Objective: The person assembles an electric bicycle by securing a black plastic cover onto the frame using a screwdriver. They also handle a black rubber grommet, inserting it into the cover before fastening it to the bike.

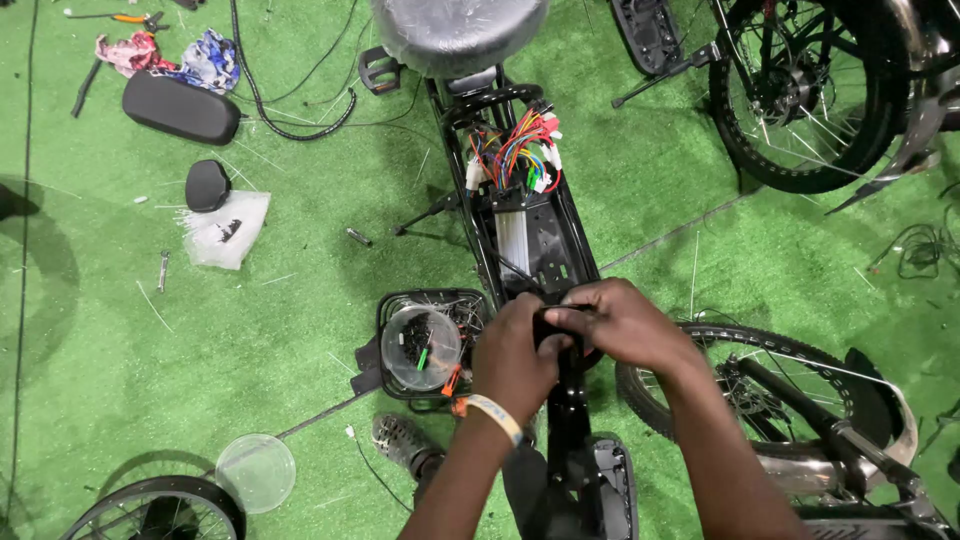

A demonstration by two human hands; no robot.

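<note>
The black bike frame (pixel 540 240) lies along the middle of the green turf floor (pixel 300 330), its open tray carrying a silver controller box (pixel 512 243) and a bundle of coloured wires (pixel 515 150) below the plastic-wrapped saddle (pixel 455 30). At the near end of the tray both hands meet on a small black part (pixel 553 325) of the frame. The left hand (pixel 512 360), with a pale wristband, has its fingers curled tight on that part; the right hand (pixel 625 322) lies over it from the other side, fingers (pixel 575 318) pressed together on the same piece. Just left of the hands sits a black wire basket (pixel 432 345) holding a clear tub of small parts (pixel 420 345). A clear lid (pixel 255 472) lies on the turf nearer the camera. A spoked wheel (pixel 745 385) lies to the right of the forearms.
</note>
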